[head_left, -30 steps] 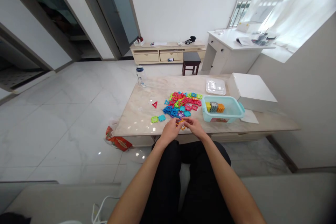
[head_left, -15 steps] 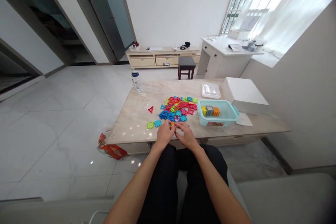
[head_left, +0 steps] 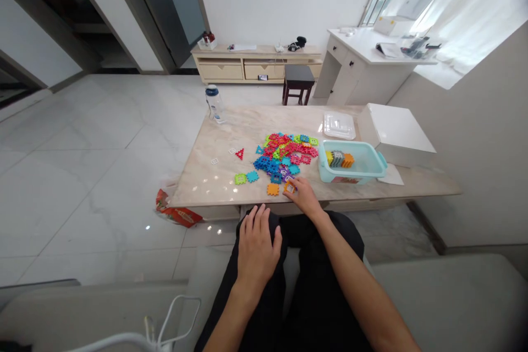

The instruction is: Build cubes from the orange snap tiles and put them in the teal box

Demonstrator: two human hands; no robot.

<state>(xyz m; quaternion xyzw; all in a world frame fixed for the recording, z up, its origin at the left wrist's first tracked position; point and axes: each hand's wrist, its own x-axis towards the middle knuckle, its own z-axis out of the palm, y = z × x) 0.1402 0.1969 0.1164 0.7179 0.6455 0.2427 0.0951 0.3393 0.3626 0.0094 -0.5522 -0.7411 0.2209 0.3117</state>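
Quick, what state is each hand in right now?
Left hand: open, holding nothing, resting on the left leg.
Right hand: closed, holding a white-centred orange piece.

Marbled table point(head_left: 256, 121), toothed tiles point(head_left: 267, 164), aqua tub point(head_left: 366, 175), clear bottle point(head_left: 215, 104)

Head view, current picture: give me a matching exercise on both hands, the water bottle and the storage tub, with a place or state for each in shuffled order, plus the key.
Column 1
1. Left hand
2. Water bottle
3. Light-blue storage tub
4. Right hand

Column 2
A. Holds yellow, grey and orange tiles
B. Resting on a black trouser leg
C. Touching an orange frame tile
D. At the far left corner of the table

Pairs: 1-B, 2-D, 3-A, 4-C
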